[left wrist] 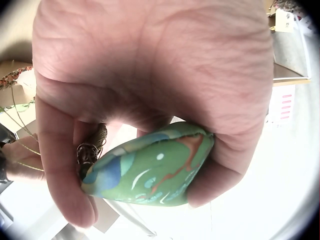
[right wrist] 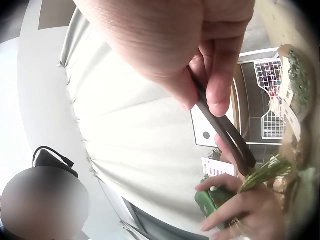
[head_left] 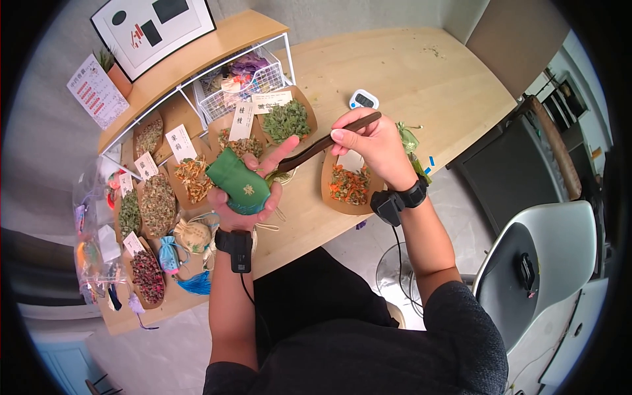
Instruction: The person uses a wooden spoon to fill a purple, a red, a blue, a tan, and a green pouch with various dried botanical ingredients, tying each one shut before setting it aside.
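My left hand (head_left: 232, 218) grips a green cloth pouch (head_left: 238, 183) with a small gold emblem, its index finger sticking out. From below, the left wrist view shows the pouch's patterned, rounded base (left wrist: 155, 170) between thumb and fingers. My right hand (head_left: 376, 150) pinches dark wooden tongs (head_left: 317, 150) near their upper end; both arms of the tongs (right wrist: 222, 122) show in the right wrist view. Their tips reach the pouch's mouth beside my left fingers, where gold drawstrings (right wrist: 267, 172) bunch up. What lies inside the pouch is hidden.
Below the right hand lies a paper tray (head_left: 326, 182) of orange-green herbs. Several labelled trays of dried herbs and rosebuds (head_left: 147, 273) line the left, with small pouches (head_left: 192, 235) beside them. A white timer (head_left: 363, 99), a shelf (head_left: 237, 33) and a wire basket (head_left: 227, 105) stand behind.
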`<state>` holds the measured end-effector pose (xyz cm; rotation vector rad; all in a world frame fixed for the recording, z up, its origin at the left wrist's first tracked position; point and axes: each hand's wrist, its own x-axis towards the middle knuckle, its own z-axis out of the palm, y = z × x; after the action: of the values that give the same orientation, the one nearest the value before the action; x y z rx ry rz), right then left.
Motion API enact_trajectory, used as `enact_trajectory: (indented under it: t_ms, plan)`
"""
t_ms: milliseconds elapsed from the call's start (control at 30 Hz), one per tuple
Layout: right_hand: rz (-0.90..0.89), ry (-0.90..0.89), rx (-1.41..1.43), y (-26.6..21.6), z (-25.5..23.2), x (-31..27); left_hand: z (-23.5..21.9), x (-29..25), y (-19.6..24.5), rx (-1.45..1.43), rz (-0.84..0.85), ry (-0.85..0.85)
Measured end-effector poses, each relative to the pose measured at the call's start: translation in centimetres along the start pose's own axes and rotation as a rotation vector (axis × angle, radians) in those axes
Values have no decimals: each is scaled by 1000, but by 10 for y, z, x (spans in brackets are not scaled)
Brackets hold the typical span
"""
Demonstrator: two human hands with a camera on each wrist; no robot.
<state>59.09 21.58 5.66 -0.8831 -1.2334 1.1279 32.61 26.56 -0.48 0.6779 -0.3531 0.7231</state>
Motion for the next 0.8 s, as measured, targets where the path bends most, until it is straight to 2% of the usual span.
enact_trajectory:
  t_ms: [333,633,700,800]
  plan:
    - [-17,-10,45,6,8,-2,2,1,-3,6,12,44]
    - [-24,71,167,3,-2,2,2,5,-2,74,41,32]
    - [-79,112,215,0,-10,8,1,3,-1,117,80,80]
    - [-203,190,221,-3,-25,26,2,4,0,13,124,150]
